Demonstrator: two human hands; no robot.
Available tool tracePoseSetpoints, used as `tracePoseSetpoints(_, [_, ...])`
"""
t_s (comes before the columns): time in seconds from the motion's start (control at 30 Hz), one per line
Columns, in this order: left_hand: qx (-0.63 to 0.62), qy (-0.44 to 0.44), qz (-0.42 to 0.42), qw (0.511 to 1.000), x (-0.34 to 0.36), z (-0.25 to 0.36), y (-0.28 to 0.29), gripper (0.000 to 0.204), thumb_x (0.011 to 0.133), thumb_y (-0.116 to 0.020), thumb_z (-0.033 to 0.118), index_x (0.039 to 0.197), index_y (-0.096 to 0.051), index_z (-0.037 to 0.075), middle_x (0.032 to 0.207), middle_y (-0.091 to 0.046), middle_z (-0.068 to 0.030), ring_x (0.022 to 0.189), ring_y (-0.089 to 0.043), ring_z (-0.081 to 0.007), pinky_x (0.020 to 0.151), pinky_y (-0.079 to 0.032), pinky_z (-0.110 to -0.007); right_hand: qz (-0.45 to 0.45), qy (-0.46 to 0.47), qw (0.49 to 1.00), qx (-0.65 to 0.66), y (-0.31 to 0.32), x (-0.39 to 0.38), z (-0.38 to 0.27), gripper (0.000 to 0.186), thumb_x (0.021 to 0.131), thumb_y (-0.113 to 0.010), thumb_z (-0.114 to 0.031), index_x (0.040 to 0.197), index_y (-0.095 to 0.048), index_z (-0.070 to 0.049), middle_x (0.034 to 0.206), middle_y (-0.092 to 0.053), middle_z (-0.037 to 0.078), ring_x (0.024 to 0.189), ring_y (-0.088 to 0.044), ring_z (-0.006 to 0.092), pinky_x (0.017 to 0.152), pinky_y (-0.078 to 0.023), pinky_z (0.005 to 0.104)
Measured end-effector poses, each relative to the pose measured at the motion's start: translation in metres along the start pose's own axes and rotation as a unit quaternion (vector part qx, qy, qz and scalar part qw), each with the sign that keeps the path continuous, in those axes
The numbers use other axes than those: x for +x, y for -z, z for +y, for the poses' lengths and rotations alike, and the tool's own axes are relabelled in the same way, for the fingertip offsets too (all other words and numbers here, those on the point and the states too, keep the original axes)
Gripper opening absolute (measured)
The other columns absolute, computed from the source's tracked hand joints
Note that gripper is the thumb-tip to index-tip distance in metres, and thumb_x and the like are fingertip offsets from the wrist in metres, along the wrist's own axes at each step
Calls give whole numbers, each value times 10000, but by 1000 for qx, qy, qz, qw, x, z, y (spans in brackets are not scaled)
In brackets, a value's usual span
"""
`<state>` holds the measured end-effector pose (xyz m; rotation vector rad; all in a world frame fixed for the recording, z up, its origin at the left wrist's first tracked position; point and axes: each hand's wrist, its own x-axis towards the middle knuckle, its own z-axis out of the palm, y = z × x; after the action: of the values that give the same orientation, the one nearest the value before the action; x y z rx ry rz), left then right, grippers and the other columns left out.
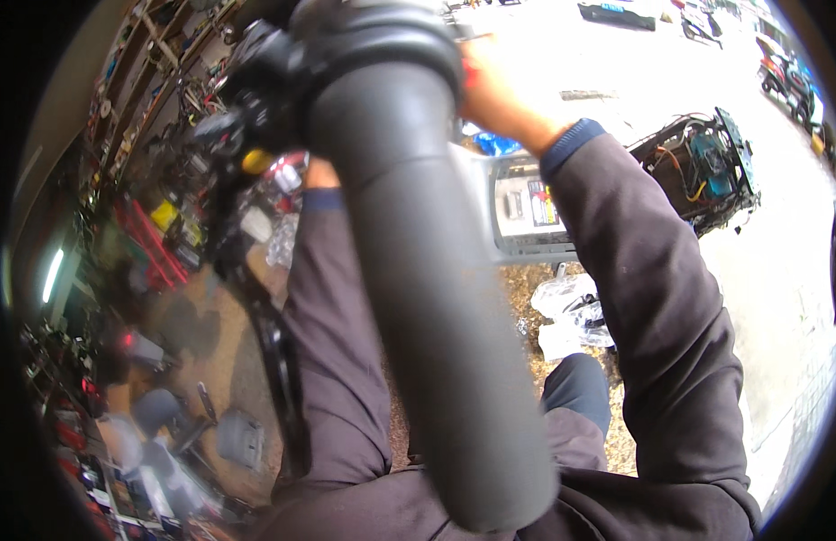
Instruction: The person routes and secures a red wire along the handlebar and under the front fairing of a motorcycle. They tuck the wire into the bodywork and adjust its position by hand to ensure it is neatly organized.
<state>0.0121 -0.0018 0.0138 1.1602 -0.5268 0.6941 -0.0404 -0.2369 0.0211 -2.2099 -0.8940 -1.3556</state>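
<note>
A black rubber handlebar grip hangs very close in front of me and fills the middle of the head view. Its brake lever runs down along its left side, with a clamp and switch parts at the top. Beyond it my right hand reaches forward; the grip's collar covers its fingers. Only a sliver of my left hand shows, between the dark sleeve and the grip. What either hand holds is hidden. Past my right wrist lies a grey frame-like panel, with a blue plastic bag by its far edge.
An open vehicle body with loose wires stands to the right. Clear plastic bags lie on the brown floor before my knee. Red tubes and many parts clutter the left, below a shelf. Scooters stand far right.
</note>
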Motion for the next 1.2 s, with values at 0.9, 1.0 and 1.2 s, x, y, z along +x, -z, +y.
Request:
tracePoseSetpoints(0.9, [-209, 172, -23, 962, -3, -4, 1, 407, 886, -721, 333, 1183, -683, 57, 1143, -686, -56, 1096, -627, -232, 955, -469, -411, 62, -12, 997, -44, 100, -23, -58, 182, 945, -631, -155, 1047, -704, -24, 833, -683, 84, 714, -615, 194, 663, -498, 358])
tracePoseSetpoints(1.0, [-130, 138, 23, 982, 2, -21, -7, 269, 951, -594, 240, 784, -658, 38, 674, -592, -15, 558, -513, -117, 530, -404, -317, 44, -1, 996, -82, 105, -29, -63, 189, 961, -633, -161, 1066, -703, -21, 839, -682, 67, 712, -606, 169, 660, -489, 344])
tracePoseSetpoints(1.2, [342, -221, 24, 913, 18, -49, -16, 275, 914, -470, 128, 855, -688, -28, 917, -715, -230, 848, -703, -306, 737, -507, -403, -13, 194, 899, -393, 104, -28, -35, 199, 994, -608, -184, 1062, -724, -38, 762, -633, 26, 664, -560, 116, 616, -446, 313])
